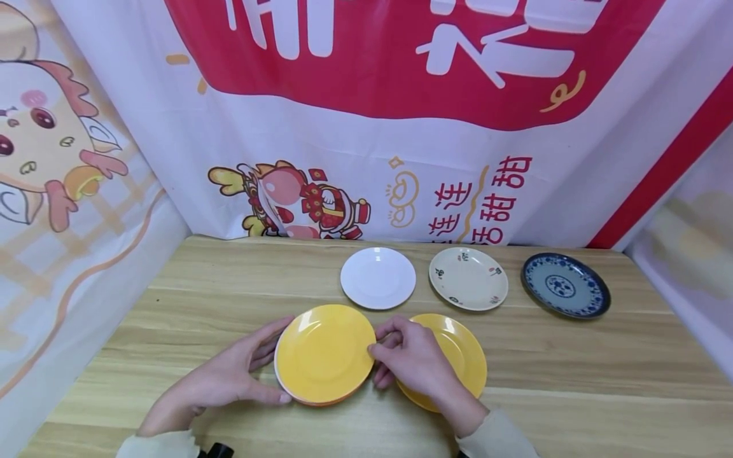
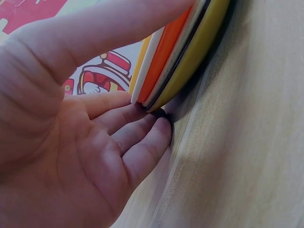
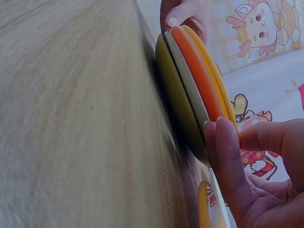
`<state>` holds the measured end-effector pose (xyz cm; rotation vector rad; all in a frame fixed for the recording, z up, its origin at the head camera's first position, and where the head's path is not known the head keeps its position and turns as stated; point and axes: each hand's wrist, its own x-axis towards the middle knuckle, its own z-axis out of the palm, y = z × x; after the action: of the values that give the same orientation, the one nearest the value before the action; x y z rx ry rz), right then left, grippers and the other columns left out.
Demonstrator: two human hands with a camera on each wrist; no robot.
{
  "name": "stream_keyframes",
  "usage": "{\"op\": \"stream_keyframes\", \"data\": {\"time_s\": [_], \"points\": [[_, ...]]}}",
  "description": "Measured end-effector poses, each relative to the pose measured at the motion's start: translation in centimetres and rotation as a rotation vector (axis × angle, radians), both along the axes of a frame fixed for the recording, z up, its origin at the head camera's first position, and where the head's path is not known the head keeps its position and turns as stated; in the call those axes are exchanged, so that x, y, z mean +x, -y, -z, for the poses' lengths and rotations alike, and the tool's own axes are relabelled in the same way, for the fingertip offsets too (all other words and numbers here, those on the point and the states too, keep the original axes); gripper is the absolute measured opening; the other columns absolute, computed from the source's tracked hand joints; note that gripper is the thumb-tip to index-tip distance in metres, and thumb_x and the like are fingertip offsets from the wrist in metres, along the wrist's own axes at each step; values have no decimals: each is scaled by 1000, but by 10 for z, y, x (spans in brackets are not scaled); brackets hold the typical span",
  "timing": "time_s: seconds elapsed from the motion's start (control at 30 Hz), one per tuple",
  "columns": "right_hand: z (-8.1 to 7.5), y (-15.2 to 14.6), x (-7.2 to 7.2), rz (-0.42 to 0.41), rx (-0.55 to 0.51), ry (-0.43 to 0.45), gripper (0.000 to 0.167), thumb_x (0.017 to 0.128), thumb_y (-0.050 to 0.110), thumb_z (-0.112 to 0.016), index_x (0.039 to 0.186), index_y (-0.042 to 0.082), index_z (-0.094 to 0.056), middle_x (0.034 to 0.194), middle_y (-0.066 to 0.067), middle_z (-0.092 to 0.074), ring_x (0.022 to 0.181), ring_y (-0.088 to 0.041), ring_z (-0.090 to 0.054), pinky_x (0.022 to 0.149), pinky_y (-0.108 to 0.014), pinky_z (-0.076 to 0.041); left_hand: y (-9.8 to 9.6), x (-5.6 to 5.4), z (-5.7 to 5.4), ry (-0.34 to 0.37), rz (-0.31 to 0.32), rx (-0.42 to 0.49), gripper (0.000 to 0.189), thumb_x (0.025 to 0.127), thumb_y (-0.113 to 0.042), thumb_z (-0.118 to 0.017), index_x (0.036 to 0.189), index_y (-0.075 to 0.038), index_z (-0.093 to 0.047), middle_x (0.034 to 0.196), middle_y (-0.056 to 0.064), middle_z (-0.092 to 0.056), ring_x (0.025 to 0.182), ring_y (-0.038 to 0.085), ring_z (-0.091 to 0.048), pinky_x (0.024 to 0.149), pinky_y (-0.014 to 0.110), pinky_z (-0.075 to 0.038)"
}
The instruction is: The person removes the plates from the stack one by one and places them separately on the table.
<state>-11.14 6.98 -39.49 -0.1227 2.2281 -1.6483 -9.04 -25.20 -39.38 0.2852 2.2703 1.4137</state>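
Note:
A stack of several plates (image 1: 324,353), a yellow one on top, lies near the front of the wooden table (image 1: 572,369). My left hand (image 1: 246,372) grips its left edge, thumb at the near rim and fingers at the far rim. My right hand (image 1: 401,356) pinches the stack's right edge and lies over a second yellow plate (image 1: 464,359) beside it. The left wrist view shows the stack (image 2: 180,52) edge-on in yellow, white, orange and dark layers, with my left hand's fingers (image 2: 142,142) tucked under its rim. In the right wrist view my fingers (image 3: 228,161) hold the stack's rim (image 3: 190,90).
Three single plates stand in a row behind: a white plate (image 1: 378,278), a cream patterned plate (image 1: 468,278) and a blue patterned plate (image 1: 565,284). Printed cloth banners (image 1: 366,127) wall in the table at the back and both sides.

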Motion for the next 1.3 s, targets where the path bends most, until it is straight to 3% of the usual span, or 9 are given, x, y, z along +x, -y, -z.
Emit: {"op": "stream_keyframes", "data": {"time_s": [0.87, 1.3], "points": [[-2, -3, 0, 12, -3, -16, 26, 99, 13, -70, 119, -2, -67, 83, -10, -76, 62, -20, -74, 60, -37, -67, -1, -1, 1, 4, -3, 1, 113, 80, -23, -97, 170, -13, -28, 176, 17, -32, 161, 45, -33, 128, 58, -35], [-2, -11, -5, 23, -99, 1, 24, 101, 11, -67, 119, -6, -66, 81, -12, -76, 65, -21, -75, 65, -37, -68, 0, 0, 1, -5, 24, 23, 113, 81, -22, -96, 170, -14, -27, 177, 17, -30, 162, 46, -30, 128, 59, -33]]}}
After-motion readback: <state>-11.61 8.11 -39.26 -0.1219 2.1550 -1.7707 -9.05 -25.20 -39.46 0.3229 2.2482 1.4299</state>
